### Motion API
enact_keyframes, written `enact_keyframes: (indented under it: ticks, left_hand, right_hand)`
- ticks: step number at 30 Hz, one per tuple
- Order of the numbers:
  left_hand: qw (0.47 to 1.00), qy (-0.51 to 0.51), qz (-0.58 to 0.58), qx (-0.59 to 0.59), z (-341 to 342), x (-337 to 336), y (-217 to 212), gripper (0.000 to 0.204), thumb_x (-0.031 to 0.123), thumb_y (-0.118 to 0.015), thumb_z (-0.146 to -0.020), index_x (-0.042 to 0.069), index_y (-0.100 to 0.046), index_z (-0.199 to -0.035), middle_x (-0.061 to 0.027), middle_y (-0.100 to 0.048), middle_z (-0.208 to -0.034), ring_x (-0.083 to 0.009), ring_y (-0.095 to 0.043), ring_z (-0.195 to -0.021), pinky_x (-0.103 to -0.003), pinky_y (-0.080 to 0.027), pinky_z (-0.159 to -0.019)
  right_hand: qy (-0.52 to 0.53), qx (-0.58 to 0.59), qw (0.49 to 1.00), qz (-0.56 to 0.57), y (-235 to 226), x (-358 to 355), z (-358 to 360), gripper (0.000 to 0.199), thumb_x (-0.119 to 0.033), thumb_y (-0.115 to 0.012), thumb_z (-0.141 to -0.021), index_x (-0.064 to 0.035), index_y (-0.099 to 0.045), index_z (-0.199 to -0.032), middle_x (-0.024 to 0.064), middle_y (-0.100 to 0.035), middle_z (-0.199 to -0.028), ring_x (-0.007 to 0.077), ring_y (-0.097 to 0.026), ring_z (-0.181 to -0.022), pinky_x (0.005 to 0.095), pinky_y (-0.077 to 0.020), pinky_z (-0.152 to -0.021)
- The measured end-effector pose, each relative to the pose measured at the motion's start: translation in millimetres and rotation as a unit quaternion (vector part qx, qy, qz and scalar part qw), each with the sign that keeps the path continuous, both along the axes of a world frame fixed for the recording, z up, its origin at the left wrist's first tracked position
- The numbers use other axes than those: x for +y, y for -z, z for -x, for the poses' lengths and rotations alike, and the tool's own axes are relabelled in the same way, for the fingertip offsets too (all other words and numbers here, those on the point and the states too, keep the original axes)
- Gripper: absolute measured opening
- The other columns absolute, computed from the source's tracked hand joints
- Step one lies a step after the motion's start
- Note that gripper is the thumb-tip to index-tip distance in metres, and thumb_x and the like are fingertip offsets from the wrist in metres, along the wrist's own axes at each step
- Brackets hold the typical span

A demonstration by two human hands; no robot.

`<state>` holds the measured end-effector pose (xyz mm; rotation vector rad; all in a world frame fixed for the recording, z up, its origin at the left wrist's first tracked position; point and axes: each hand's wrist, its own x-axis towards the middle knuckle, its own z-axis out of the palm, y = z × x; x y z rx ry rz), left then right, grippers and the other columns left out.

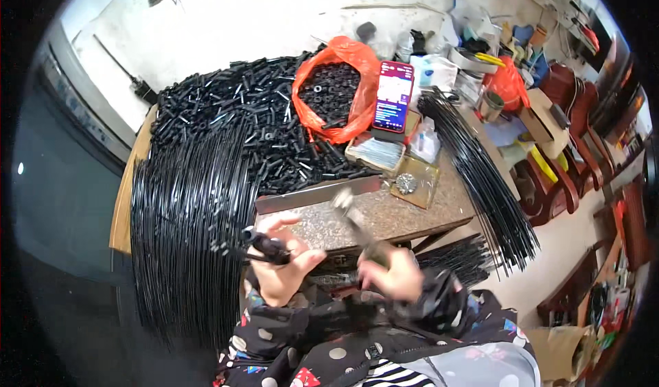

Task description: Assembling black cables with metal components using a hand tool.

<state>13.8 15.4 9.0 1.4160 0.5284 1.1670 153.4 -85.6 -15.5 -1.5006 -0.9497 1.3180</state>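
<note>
My left hand [283,274] is closed round black tubular parts [268,247], near the front left corner of the speckled work board [316,226]. Thin black ends with pale tips stick out from it to the left; they are blurred. In my right hand [398,275] is a hammer [353,221], smeared by motion, its metal head raised over the board's front edge. Left of my hands hangs a thick bundle of long thin black rods [189,229]. Behind the board's metal strip [319,195] lies a heap of short black tubular pieces [226,95].
An orange plastic bag [367,88] holds small black rings. Beside it stand a lit phone [393,95], a box of thin pins [376,151] and a yellowish tray [431,193] with a round metal cluster. More black rods [480,178] lie at right, near wooden chairs [556,188].
</note>
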Motion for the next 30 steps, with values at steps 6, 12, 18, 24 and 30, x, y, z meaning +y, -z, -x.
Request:
enact_keyframes:
  ticks: [6,12,18,24,30]
  left_hand:
    - [0.997,0.071,-0.008,-0.022,-10.4,-0.7,11.9,0.053,-0.003,-0.066,-0.049,-0.001,-0.039,-0.095,0.0040,-0.036,-0.049,-0.0050,-0.039,-0.044,-0.016,-0.032,-0.041]
    - [0.996,0.088,0.017,-0.014,-8.4,2.2,16.2,0.050,-0.001,-0.067,-0.051,0.001,-0.041,-0.093,0.0037,-0.036,-0.053,-0.0053,-0.039,-0.046,-0.017,-0.032,-0.043]
    - [0.991,0.108,0.065,-0.032,-13.6,-0.2,18.5,0.046,0.003,-0.068,-0.053,0.001,-0.042,-0.091,0.0043,-0.036,-0.054,-0.0040,-0.037,-0.046,-0.016,-0.030,-0.043]
    - [0.992,0.118,0.024,0.019,-12.9,5.1,31.2,0.043,0.007,-0.069,-0.053,0.002,-0.044,-0.087,0.0048,-0.038,-0.051,-0.0022,-0.035,-0.046,-0.015,-0.026,-0.042]
    - [0.981,0.180,-0.020,0.077,-27.2,0.7,17.2,0.038,0.008,-0.069,-0.052,0.004,-0.051,-0.085,0.0057,-0.038,-0.049,-0.0010,-0.033,-0.044,-0.016,-0.025,-0.040]
  right_hand:
    - [0.196,-0.506,0.830,-0.130,36.6,29.6,-109.0,0.019,-0.004,-0.050,-0.065,-0.0043,-0.044,-0.082,0.0153,-0.047,-0.069,0.0309,-0.046,-0.066,0.0341,-0.0374,-0.058]
    - [0.097,-0.575,0.805,-0.105,41.1,51.6,-109.2,0.027,0.000,-0.051,-0.060,-0.0040,-0.043,-0.085,0.0154,-0.045,-0.071,0.0314,-0.045,-0.069,0.0349,-0.0375,-0.060]
    - [0.051,-0.596,0.793,-0.115,40.9,46.2,-108.7,0.015,-0.004,-0.036,-0.067,-0.0039,-0.041,-0.081,0.0131,-0.045,-0.070,0.0282,-0.045,-0.072,0.0347,-0.0382,-0.061]
    - [0.111,-0.533,0.830,-0.124,49.7,41.3,-120.5,0.028,-0.001,-0.053,-0.057,-0.0035,-0.041,-0.083,0.0144,-0.046,-0.070,0.0300,-0.046,-0.069,0.0366,-0.0369,-0.061]
    - [0.326,-0.245,0.887,-0.216,14.3,41.2,-95.2,0.015,-0.002,-0.054,-0.063,-0.0026,-0.045,-0.075,0.0067,-0.049,-0.062,0.0169,-0.049,-0.051,0.0257,-0.0382,-0.046]
